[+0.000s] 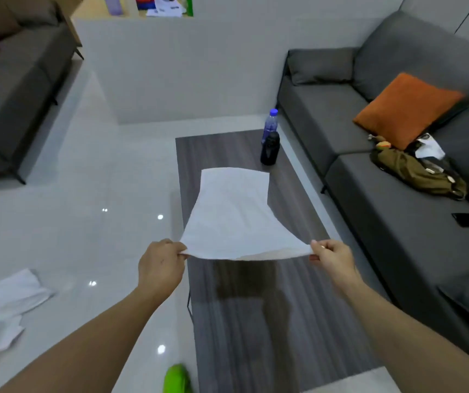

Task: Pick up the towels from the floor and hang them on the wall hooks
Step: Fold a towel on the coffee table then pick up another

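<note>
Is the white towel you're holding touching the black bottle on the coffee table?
Apart. The head view shows bare tabletop between the white towel's far edge and the black bottle on the coffee table.
</note>
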The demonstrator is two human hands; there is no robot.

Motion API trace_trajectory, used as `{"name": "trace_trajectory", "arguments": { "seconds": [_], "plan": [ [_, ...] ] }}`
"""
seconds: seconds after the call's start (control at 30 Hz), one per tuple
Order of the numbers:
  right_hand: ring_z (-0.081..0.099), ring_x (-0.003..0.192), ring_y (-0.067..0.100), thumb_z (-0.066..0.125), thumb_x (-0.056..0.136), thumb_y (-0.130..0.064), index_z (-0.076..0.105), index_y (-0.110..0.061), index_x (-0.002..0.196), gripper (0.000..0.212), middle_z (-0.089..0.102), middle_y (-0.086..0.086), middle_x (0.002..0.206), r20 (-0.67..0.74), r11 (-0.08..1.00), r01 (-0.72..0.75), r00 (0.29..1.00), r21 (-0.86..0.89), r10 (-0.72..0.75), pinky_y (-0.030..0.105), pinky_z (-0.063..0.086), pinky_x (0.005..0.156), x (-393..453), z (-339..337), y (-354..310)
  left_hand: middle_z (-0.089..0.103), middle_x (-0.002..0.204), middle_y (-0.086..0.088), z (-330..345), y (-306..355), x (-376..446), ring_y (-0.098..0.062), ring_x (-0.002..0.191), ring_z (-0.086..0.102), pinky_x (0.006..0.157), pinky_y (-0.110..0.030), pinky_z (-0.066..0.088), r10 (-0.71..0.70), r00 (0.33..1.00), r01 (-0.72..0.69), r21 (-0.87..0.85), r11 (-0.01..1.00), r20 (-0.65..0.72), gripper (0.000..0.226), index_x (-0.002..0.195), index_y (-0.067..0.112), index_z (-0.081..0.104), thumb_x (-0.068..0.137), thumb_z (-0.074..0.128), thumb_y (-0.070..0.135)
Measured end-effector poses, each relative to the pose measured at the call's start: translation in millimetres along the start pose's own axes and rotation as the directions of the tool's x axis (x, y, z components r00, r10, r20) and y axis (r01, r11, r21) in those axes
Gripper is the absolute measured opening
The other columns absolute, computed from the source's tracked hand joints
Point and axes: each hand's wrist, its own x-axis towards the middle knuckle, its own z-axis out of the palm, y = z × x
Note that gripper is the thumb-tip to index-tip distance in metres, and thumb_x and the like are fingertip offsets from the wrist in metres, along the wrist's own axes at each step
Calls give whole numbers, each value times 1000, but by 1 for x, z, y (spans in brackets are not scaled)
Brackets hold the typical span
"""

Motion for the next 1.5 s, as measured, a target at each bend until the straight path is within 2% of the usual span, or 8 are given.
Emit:
{"name": "trace_trajectory", "arguments": {
  "seconds": [0.27, 0.53, 0.73, 1.03, 1.13, 1.23, 1.37, 1.5],
  "plan": [
    [68, 71, 24, 69, 91, -18, 70, -3, 84, 17, 71, 17, 85, -36, 965, -258, 966, -43, 256, 25, 53, 59, -104, -29, 121, 63, 77, 6, 61, -28, -115, -14, 71, 55, 57, -24, 36, -112, 941, 97, 62, 993, 318, 17, 89, 28, 74, 94, 59, 35],
    [67, 64, 24, 71, 90, -20, 69, -2, 80, 20, 70, 17, 77, -102, 944, -329, 939, -1, 327, 27, 52, 56, -150, -48, 142, 69, 88, 0, 60, -28, -136, -22, 82, 62, 71, -29, 49, -95, 894, 59, 96, 994, 438, 14, 90, 24, 73, 90, 62, 31],
    [69, 64, 24, 70, 91, -17, 70, -4, 85, 15, 70, 14, 75, -126, 936, -352, 928, 13, 351, 38, 60, 71, -101, -48, 154, 68, 90, -2, 86, -5, -89, -25, 86, 61, 67, -29, 41, -73, 903, 13, 142, 990, 424, 16, 90, 24, 72, 92, 59, 32],
    [62, 58, 21, 68, 92, -13, 64, -8, 79, 14, 64, 12, 71, -103, 914, -396, 909, 85, 403, 35, 61, 65, 46, -32, 145, 68, 85, -9, 154, 38, 46, -33, 84, 61, 71, -34, 49, -105, 910, 14, 224, 974, 400, 18, 85, 21, 72, 93, 58, 30],
    [65, 61, 20, 70, 90, -19, 66, -7, 87, 13, 68, 11, 76, -117, 922, -378, 915, 79, 385, 27, 59, 56, 98, -15, 147, 69, 87, -12, 179, 43, 86, -35, 86, 62, 69, -34, 46, -134, 931, 63, 213, 975, 339, 18, 95, 16, 73, 93, 59, 28],
    [71, 80, 23, 72, 81, -33, 69, -18, 104, 28, 73, 4, 91, -200, 916, -400, 900, -28, 387, 39, 60, 77, 130, -1, 162, 67, 114, -14, 203, 40, 100, -38, 105, 60, 84, -40, 48, -210, 939, 173, 152, 973, 274, 28, 118, 15, 65, 91, 58, 24],
    [68, 87, 27, 71, 81, -30, 68, -24, 84, 8, 72, 3, 88, -158, 867, -462, 885, -186, 437, 36, 56, 77, 115, 13, 211, 65, 110, -15, 236, 23, 64, -38, 102, 61, 83, -40, 51, -318, 845, 265, 179, 947, 431, 21, 107, 16, 64, 89, 60, 25],
    [59, 89, 24, 70, 84, -33, 67, -15, 113, 34, 69, 8, 107, -103, 745, -549, 825, -379, 556, 29, 44, 74, 61, 15, 276, 57, 133, -15, 265, -7, -9, -35, 121, 52, 99, -40, 43, -471, 689, 399, 255, 881, 550, 50, 136, 13, 54, 90, 64, 30]
  ]
}}
